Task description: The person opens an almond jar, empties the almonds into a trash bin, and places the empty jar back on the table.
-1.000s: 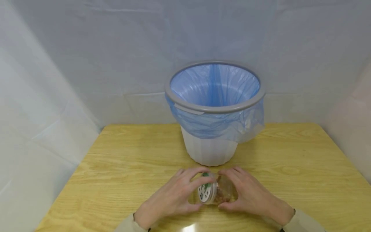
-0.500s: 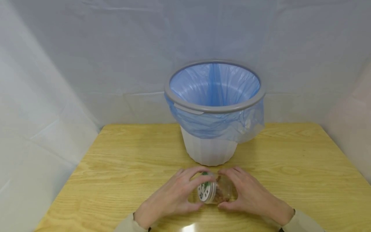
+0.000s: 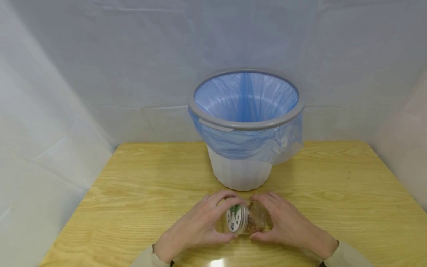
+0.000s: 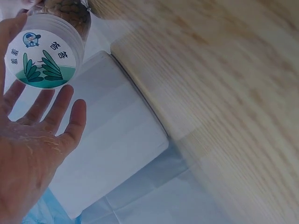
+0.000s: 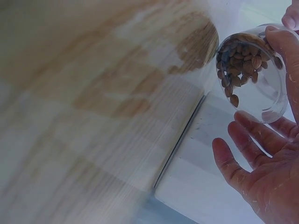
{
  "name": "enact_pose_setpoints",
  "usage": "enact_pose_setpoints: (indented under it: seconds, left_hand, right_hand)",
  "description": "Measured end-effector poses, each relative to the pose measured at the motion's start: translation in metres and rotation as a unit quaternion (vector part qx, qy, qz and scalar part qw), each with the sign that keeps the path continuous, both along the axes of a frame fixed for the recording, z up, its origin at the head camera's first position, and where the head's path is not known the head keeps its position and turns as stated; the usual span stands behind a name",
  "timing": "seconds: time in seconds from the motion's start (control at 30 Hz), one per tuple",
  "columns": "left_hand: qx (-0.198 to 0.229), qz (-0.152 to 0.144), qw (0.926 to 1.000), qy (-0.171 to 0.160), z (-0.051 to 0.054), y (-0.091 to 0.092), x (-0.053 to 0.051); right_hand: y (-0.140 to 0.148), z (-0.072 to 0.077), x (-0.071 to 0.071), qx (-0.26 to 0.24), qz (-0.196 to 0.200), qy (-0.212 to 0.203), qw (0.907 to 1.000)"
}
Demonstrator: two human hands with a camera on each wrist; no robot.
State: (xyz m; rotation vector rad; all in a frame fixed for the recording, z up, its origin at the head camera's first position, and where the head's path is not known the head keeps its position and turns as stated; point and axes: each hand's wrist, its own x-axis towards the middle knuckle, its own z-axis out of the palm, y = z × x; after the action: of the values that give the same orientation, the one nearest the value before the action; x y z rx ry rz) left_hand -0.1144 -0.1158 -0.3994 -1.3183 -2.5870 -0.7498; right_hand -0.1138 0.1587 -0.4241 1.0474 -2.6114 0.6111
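Observation:
A clear plastic jar [image 3: 256, 218] of brown almond-like nuts lies on its side at table height in front of the bin, its lid [image 3: 234, 218] facing left. The lid is white with a green leaf print. My left hand [image 3: 200, 221] holds the lid, thumb on the near side and fingers over the far side. The jar's base end is in my right hand [image 3: 288, 221], between thumb and fingers. In the right wrist view the nuts [image 5: 243, 63] show through the bottom; the left wrist view shows the lid's printed face [image 4: 44, 58].
Behind the hands stands a white bin [image 3: 241, 172] with a grey rim [image 3: 250, 125] and a blue bag [image 3: 247, 142] folded over its outside. It stands on a wooden table [image 3: 150, 185]. Pale sheeting [image 3: 133, 66] hangs behind and at both sides.
The lid's print appears slightly turned, and my left fingers have shifted a little along its edge. My right hand and the jar stay almost in place.

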Motion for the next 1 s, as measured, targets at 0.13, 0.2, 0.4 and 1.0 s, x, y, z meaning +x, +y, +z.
enact_pose_setpoints:
  seconds: [0.13,0.2,0.4,1.0]
  left_hand:
    - [-0.005,0.008,0.9997,-0.021,0.0002,0.0000,-0.0004]
    - [-0.007,0.012,0.9995,-0.027,-0.0002,0.0001,-0.0004]
    - [-0.007,0.027,0.9979,-0.059,-0.0008,0.0001,0.0015]
    - [-0.009,0.047,0.9966,-0.067,0.0012,0.0005,0.0050]
  right_hand:
    - [-0.0003,0.0000,-0.0001,0.003,0.000,0.000,1.0000]
    - [-0.0004,-0.0001,-0.0001,0.004,-0.001,0.000,1.0000]
    - [-0.0011,-0.0010,0.0001,0.005,-0.006,-0.004,1.0000]
    - [-0.0017,-0.0003,0.0008,0.011,-0.010,-0.010,0.9998]
